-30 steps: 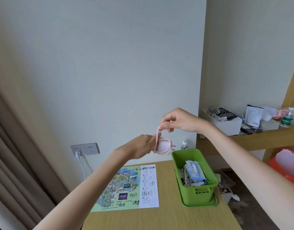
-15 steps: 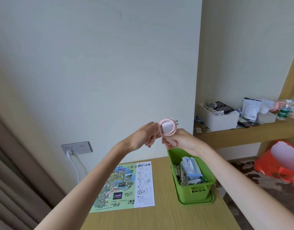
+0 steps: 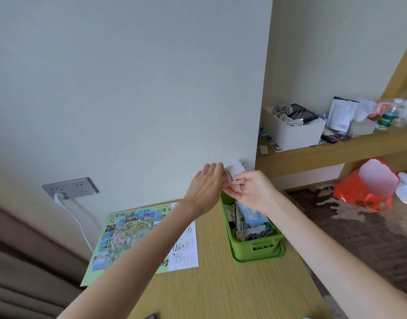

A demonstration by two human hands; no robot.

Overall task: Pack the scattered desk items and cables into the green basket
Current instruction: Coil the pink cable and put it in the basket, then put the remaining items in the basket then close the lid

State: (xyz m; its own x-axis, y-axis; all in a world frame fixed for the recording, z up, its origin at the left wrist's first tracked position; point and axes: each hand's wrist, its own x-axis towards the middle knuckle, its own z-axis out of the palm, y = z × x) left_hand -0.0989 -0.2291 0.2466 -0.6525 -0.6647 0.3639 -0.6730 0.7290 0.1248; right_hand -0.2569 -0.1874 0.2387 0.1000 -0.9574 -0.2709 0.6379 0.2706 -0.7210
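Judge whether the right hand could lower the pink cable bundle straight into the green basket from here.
Probably yes. The right hand holds the pink cable bundle with the left hand just above the green basket, whose top is open, though already fairly full.

On the desk (image 3: 221, 291) the basket (image 3: 257, 249) sat at the right, toward the far edge, with a packet (image 3: 252, 215) and cables (image 3: 251, 233) inside it. A map sheet (image 3: 129, 236) lay to its left, partly under the left forearm. A wall socket (image 3: 70, 188) was on the wall far left of the sheet. Both hands, left (image 3: 206, 187) and right (image 3: 253, 188), met above the basket's far end, holding a charger (image 3: 234, 169) between them. A shelf (image 3: 336, 150) ran far right, carrying a box (image 3: 294, 130).
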